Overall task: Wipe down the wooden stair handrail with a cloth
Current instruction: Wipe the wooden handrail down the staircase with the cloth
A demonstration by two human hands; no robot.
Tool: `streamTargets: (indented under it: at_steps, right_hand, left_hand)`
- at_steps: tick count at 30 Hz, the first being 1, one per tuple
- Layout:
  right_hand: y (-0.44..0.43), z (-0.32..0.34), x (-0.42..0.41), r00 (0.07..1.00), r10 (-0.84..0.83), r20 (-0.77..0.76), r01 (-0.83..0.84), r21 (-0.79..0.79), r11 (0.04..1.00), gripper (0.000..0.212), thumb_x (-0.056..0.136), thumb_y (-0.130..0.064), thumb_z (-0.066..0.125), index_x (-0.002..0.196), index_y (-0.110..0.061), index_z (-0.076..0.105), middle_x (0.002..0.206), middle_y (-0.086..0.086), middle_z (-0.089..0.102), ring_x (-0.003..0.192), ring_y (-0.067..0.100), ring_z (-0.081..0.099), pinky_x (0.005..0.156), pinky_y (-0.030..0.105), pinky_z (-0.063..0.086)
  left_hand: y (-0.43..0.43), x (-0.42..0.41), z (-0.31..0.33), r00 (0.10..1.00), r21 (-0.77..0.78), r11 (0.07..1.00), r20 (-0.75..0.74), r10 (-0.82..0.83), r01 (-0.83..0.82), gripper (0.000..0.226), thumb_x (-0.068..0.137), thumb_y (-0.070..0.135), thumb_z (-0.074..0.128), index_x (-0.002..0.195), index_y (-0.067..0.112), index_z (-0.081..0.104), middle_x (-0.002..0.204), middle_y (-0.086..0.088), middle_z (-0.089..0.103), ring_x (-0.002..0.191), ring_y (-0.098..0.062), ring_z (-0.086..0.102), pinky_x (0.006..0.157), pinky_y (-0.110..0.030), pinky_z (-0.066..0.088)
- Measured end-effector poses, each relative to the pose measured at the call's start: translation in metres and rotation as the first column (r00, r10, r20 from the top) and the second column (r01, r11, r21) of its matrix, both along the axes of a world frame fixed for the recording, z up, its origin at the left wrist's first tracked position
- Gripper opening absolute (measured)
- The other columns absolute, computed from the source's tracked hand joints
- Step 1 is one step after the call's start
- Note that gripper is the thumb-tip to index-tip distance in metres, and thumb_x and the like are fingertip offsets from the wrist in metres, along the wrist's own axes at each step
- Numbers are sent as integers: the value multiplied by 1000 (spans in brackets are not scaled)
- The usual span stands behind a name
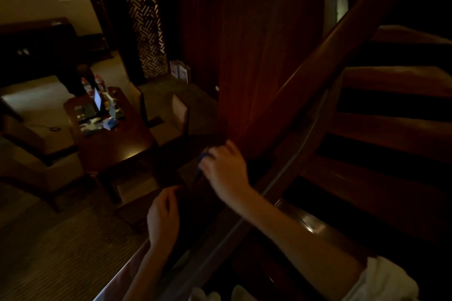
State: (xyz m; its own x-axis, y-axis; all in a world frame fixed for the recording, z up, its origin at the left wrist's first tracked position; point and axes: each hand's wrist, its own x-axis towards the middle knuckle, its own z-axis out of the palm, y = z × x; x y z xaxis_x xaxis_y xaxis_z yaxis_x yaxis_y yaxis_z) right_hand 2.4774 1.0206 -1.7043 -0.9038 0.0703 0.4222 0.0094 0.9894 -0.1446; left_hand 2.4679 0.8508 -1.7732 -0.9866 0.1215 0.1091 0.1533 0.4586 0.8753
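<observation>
Dim lamplight fills a carpeted lounge seen from a curved staircase, with dark stair treads (391, 127) climbing at the right. A glossy wooden handrail (318, 61) sweeps down from the upper right toward the lower left. The right hand (226, 171) reaches forward from a white sleeve (381, 281) and rests at a shadowed stretch of that rail, its grip closed over a blue cloth (204, 156) – only a small bright fold shows beyond the fingers. The left hand (162, 215) sits nearer and lower, just beside the rail's inner edge, with its fingers curled inward; whether its grip holds anything cannot be told in the gloom.

Below, well apart from both hands, a low wooden worktop (115, 144) carries two plastic bottles (93, 84), a lit screen (97, 99) and a blue packet (110, 123). Pale armchairs (36, 139) flank it – and a lattice screen (144, 24) stands by the far wall.
</observation>
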Motion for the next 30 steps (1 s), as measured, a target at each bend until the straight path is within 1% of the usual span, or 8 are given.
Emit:
streamTargets:
  at_steps: [4, 8, 13, 18, 22, 26, 28, 30]
  right_hand:
    - [59, 43, -17, 949, -276, -150, 279, -2, 960, 17, 91, -29, 63, 89, -17, 75, 100, 2, 68, 101, 22, 62, 107, 41, 36]
    - [1, 1, 11, 963, -227, -148, 229, 0, 973, 16, 76, -26, 80, 89, -17, 76, 102, 0, 69, 101, 19, 64, 96, 37, 48]
    - [-4, -17, 21, 979, -80, -188, 67, -74, 995, 23, 74, -18, 82, 97, -19, 77, 113, 2, 69, 109, 19, 64, 102, 39, 45]
    - [73, 49, -16, 917, -314, -245, 319, -20, 947, 17, 86, -20, 72, 101, -12, 75, 115, 8, 67, 111, 26, 61, 107, 43, 38]
    - [78, 85, -25, 912, -399, 92, 380, 170, 909, 34, 102, -33, 41, 106, -16, 70, 119, 4, 60, 119, 22, 50, 114, 41, 24]
    - [17, 63, -21, 910, -216, 354, 89, 341, 936, 40, 104, -34, 34, 92, -14, 66, 107, 7, 62, 108, 24, 54, 100, 41, 33]
    - [3, 44, -16, 929, -102, 355, 12, 247, 969, 39, 103, -35, 38, 96, -13, 70, 110, 8, 64, 109, 25, 54, 102, 40, 32]
    - [12, 33, -11, 983, -50, 176, 36, 78, 996, 30, 98, -36, 51, 94, -15, 73, 106, 6, 66, 106, 24, 58, 108, 42, 31]
  left_hand:
    - [32, -6, 17, 983, 1, 983, -9, -182, 182, 22, 100, 16, 42, 109, 21, 61, 95, 12, 62, 83, -2, 62, 69, -16, 48]
    - [46, -2, 27, 983, -20, 986, -78, -168, 167, 16, 98, 12, 46, 101, 19, 59, 91, 8, 61, 75, 1, 58, 64, -10, 43]
    - [45, -6, 26, 983, -1, 985, -70, -172, 172, 21, 99, 11, 45, 86, 24, 55, 78, 4, 60, 64, -7, 58, 59, -22, 48]
    - [46, -9, 22, 985, 24, 985, -10, -173, 174, 25, 100, 14, 43, 88, 34, 53, 84, 2, 62, 66, -16, 64, 59, -38, 56]
    - [53, -10, 28, 988, 33, 987, 8, -155, 155, 25, 99, 11, 43, 85, 29, 52, 80, -2, 61, 62, -23, 62, 56, -38, 54]
    - [59, -12, 27, 997, 4, 997, -6, -82, 82, 18, 99, 11, 44, 85, 16, 53, 78, -5, 58, 65, -21, 57, 57, -29, 46]
    - [62, -13, 25, 997, -10, 997, -5, -71, 71, 16, 99, 14, 43, 88, 14, 54, 78, -4, 58, 67, -23, 58, 59, -31, 46]
    - [66, -15, 29, 994, -16, 995, -47, -97, 96, 14, 99, 12, 44, 92, 15, 56, 80, 1, 58, 69, -19, 59, 59, -27, 45]
